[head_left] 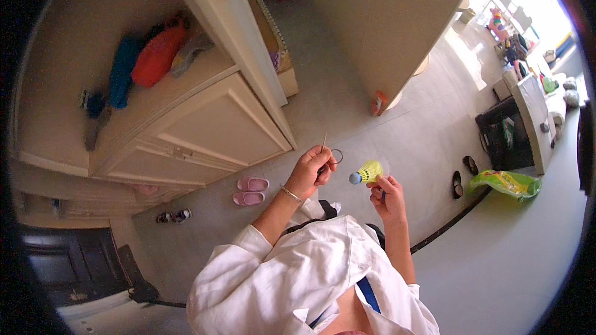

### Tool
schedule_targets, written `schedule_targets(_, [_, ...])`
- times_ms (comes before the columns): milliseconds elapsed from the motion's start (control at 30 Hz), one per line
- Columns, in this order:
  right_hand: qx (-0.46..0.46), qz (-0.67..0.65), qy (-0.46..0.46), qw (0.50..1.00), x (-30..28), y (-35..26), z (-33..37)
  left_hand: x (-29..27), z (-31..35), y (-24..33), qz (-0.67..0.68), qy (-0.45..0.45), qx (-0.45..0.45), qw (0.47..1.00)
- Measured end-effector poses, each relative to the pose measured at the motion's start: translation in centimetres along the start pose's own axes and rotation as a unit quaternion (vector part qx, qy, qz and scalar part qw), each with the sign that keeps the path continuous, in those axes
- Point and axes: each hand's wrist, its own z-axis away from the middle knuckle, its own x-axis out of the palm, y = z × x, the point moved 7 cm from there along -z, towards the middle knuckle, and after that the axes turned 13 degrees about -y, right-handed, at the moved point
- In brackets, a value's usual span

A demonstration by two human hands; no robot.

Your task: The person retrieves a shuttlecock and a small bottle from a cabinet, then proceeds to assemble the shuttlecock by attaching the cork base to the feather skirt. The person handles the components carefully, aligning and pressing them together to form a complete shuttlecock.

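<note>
In front of my body, my right hand [388, 198] pinches a yellow shuttlecock [371, 170] by its skirt. The blue-grey cork of the shuttlecock faces left, toward my other hand. My left hand [312, 170] is closed, with a thin brownish stick [324, 141] poking up out of the fingers. A thin dark ring [337, 156] sticks out beside the same fingers. Whether the stick and the ring belong to one thing is hidden in my grip. My two hands are apart, and the cork does not touch the left one.
Left stands a cream cabinet [205, 127], with a red bag [160, 56] and blue cloth [124, 68] on top. Pink slippers [251, 191] and dark shoes [457, 185] lie on the grey floor. A green plastic bag [506, 184] sits at right. An open door panel [397, 31] stands ahead.
</note>
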Motion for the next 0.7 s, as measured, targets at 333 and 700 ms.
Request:
schedule_targets(333, [-0.021, -0.017, 0.031, 0.999, -0.5, -3.6, 0.7, 4.4, -4.6, 0.9, -0.069, -0.078, -0.054, 0.993])
schedule_targets(700, [-0.059, -0.056, 0.052, 0.995, -3.7, -13.7, -2.3, 12.3, -15.8, 2.3, 0.068, -0.189, -0.1, 0.975])
